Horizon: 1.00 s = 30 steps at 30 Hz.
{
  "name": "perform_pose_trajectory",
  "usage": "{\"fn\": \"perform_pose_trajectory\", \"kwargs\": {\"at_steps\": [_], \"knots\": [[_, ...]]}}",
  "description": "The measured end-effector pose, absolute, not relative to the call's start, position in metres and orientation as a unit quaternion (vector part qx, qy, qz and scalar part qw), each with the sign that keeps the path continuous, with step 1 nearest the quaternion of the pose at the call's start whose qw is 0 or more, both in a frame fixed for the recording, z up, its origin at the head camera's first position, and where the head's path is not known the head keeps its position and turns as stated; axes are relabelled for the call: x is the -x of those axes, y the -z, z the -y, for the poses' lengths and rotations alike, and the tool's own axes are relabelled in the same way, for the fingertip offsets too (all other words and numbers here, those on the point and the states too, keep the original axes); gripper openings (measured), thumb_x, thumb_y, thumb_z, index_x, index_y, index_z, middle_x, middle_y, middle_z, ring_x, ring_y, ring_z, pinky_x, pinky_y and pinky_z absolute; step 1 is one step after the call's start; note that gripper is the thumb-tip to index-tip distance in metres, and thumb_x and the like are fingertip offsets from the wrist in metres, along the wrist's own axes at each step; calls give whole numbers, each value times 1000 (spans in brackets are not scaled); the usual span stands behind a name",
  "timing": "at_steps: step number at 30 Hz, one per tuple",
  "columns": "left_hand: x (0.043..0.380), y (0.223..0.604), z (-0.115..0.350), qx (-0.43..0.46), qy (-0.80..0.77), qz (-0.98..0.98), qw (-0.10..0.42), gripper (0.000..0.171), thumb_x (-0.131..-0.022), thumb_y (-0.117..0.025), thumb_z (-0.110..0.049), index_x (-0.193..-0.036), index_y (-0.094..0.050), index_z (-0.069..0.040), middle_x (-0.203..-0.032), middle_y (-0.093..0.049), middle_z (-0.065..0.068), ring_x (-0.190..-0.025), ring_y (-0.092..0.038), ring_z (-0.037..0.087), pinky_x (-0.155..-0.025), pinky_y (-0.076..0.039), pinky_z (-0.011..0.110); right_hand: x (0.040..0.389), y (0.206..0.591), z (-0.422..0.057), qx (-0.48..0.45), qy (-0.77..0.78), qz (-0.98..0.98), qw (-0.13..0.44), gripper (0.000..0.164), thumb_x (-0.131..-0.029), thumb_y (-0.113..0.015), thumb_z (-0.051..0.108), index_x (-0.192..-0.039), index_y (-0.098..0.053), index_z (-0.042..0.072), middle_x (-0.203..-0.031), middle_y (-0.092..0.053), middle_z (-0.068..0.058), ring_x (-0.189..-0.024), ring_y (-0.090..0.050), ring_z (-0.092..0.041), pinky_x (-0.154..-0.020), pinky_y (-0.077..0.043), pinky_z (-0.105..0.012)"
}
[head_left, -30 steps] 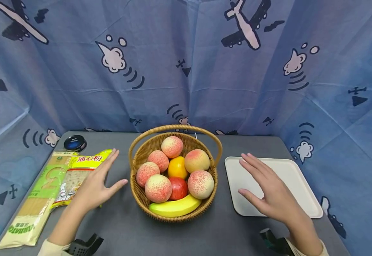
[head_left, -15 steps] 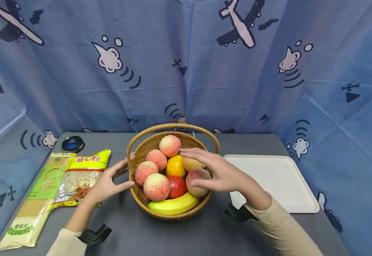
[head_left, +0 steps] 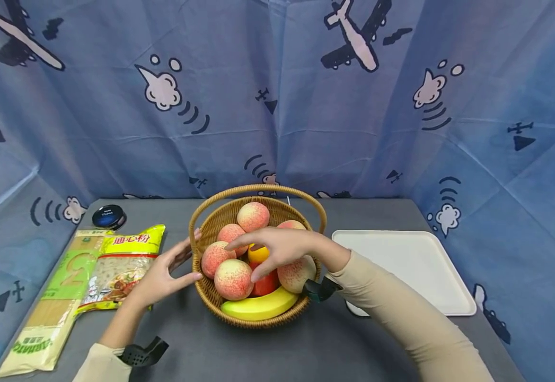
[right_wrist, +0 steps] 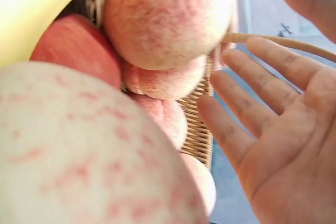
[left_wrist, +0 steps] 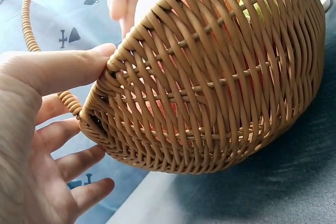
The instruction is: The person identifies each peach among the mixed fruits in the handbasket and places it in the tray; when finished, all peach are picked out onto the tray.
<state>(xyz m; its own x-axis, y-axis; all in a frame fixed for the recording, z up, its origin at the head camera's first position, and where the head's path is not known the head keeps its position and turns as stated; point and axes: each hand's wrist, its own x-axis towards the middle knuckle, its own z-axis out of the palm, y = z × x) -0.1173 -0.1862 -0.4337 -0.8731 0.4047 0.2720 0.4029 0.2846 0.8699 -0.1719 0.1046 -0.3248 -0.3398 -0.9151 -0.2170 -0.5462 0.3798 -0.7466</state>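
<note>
A wicker basket (head_left: 258, 322) with an arched handle (head_left: 258, 188) holds several peaches, a banana (head_left: 260, 305), an orange fruit (head_left: 258, 254) and a red fruit (head_left: 265, 287). My left hand (head_left: 161, 277) is at the basket's left side. In the left wrist view its thumb touches the woven rim (left_wrist: 157, 17), while the other fingers spread loosely by the handle's foot. My right hand (head_left: 287, 248) reaches over the fruit, fingers extended toward the left peach (head_left: 217, 259), its thumb near the front peach (head_left: 234, 279). The right wrist view shows its palm (right_wrist: 299, 145) holding nothing.
At the right lies a white tray (head_left: 406, 270). A long noodle packet (head_left: 34, 323) and a yellow-topped macaroni bag (head_left: 115, 276) lie at the left, with a dark round tin (head_left: 108, 216) behind them. A blue patterned curtain (head_left: 229, 159) hangs behind the table.
My left hand has moved right to the basket's side. From above the tray, my right hand has swung left over the fruit. The basket stays in place.
</note>
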Motion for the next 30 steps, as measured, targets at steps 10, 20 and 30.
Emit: {"fn": "perform_pose_trajectory", "kwargs": {"at_steps": [10,20,30], "knots": [[116,432,186,-241,-526,-815,0,75,-84,-71,-7,-148,-32,-11,-149,-38,13,-130,-44,27,-104,-36,10,175,338,-87,499,258,-739,371,72,-82,-75,22,-145,-40,15,-147,-41,3,-132,-38,-9,-113,-34,-34],[117,435,187,-246,-528,-813,-1,75,-84,-70,-6,-149,-32,-11,-150,-38,12,-131,-43,28,-106,-36,13,176,345,-82,562,220,-712,359,76,-81,-73,5,-147,-36,14,-152,-35,3,-138,-28,-7,-115,-27,-24],[118,435,187,-244,-536,-808,-3,74,-83,-71,-4,-147,-34,-9,-150,-38,12,-131,-42,34,-105,-35,10,174,345,-76,586,159,-722,332,82,-79,-71,-1,-149,-33,19,-155,-29,4,-142,-21,-10,-119,-21,-29]]}}
